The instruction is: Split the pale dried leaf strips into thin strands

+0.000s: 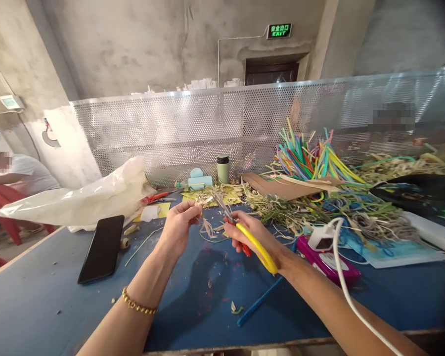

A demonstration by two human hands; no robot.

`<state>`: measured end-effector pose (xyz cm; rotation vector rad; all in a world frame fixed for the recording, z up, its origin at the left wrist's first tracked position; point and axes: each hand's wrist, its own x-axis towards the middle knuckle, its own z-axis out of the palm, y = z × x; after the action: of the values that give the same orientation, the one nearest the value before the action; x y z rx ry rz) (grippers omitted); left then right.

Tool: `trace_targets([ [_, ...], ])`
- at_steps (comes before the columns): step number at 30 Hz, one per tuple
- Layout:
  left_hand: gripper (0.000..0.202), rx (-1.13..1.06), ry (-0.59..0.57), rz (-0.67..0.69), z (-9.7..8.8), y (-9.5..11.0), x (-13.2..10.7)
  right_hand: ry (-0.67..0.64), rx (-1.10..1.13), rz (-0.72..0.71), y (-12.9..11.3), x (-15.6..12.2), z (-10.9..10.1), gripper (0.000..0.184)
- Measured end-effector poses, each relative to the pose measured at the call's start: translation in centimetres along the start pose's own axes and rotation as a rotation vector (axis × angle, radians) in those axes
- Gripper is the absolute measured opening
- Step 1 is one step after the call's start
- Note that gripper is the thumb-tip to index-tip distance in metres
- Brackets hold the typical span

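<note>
My left hand (pixel 181 222) is closed in a pinch on a pale strip (pixel 205 200), thin and dry-looking; its exact kind I cannot make out. Facing it, my right hand (pixel 246 230) grips scissors (pixel 255 247) with yellow and red handles. Their metal blades point up and left, close to the strip, and appear parted. Beneath the hands, a loose tan strand (pixel 207 227) hangs or lies near the blue tabletop (pixel 193 316); which of the two I cannot tell.
A black phone (pixel 102 249) and plastic bag (pixel 85 193) are at left. Behind stand a green cup (pixel 223 170) and perforated metal screen (pixel 170 128). Dried strands (pixel 282 210), colourful stems (pixel 304 155), a purple box (pixel 328 262) and white cable (pixel 343 282) occupy the right. A blue stick (pixel 259 301) lies in front.
</note>
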<state>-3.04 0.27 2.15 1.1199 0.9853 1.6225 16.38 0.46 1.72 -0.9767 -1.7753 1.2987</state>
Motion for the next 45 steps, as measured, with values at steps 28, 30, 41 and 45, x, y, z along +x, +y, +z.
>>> trace_targets([
  [28,0.007,0.192,-0.005,0.061,-0.2,0.2,0.0,-0.03,-0.171,-0.026,0.8,-0.1,0.1,0.04],
  [30,0.008,0.163,-0.007,0.046,-0.2,0.3,0.0,-0.023,-0.172,-0.031,1.0,-0.1,0.2,0.04],
  [41,0.009,0.064,0.014,-0.008,0.0,0.2,0.1,-0.041,-0.153,0.032,0.7,-0.2,0.5,0.044],
  [45,0.008,0.096,0.021,0.013,0.0,0.2,0.0,-0.029,-0.138,0.067,0.3,-0.4,0.6,0.042],
])
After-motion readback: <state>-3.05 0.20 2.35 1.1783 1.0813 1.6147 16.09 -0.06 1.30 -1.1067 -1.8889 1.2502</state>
